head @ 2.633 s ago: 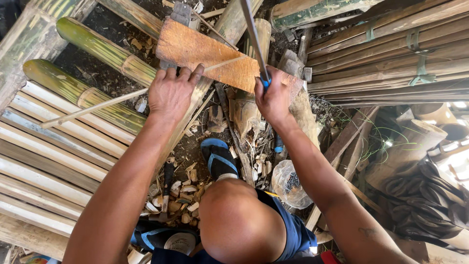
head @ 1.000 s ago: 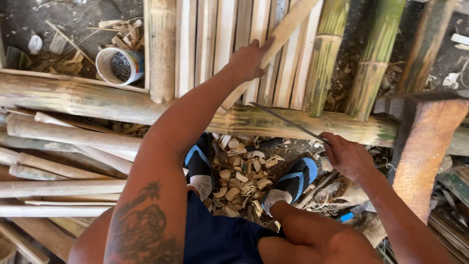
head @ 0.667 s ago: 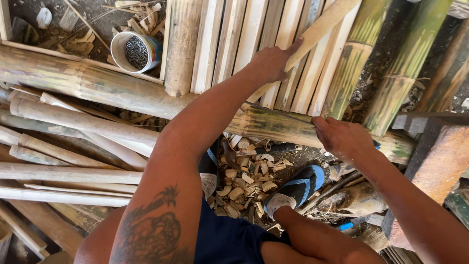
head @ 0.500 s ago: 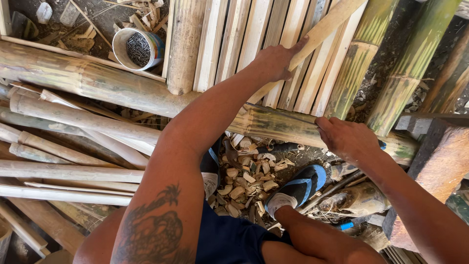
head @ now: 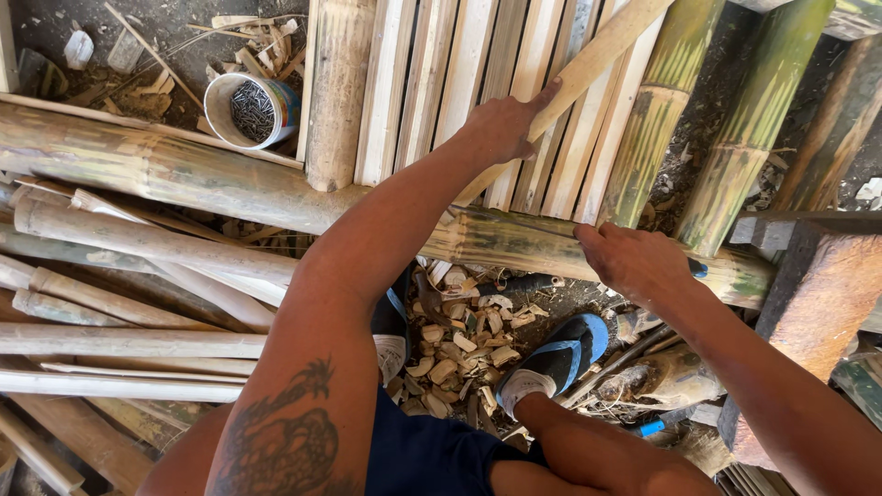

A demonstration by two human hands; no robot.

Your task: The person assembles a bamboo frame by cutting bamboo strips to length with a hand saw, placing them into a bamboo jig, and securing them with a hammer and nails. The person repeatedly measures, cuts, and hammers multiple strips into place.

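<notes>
Left hand (head: 501,124) grips a pale split bamboo strip (head: 588,64), right hand (head: 634,262) rests curled on a bamboo pole (head: 514,241); nail cup (head: 250,110) nearby.

Bare arms (left tattooed), navy shorts (head: 432,455) — blue-strapped sandals (head: 556,358)

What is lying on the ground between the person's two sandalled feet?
In the head view, a heap of pale bamboo chips lies on the dirt between the left sandal and the right sandal, just below the big bamboo pole.
</notes>
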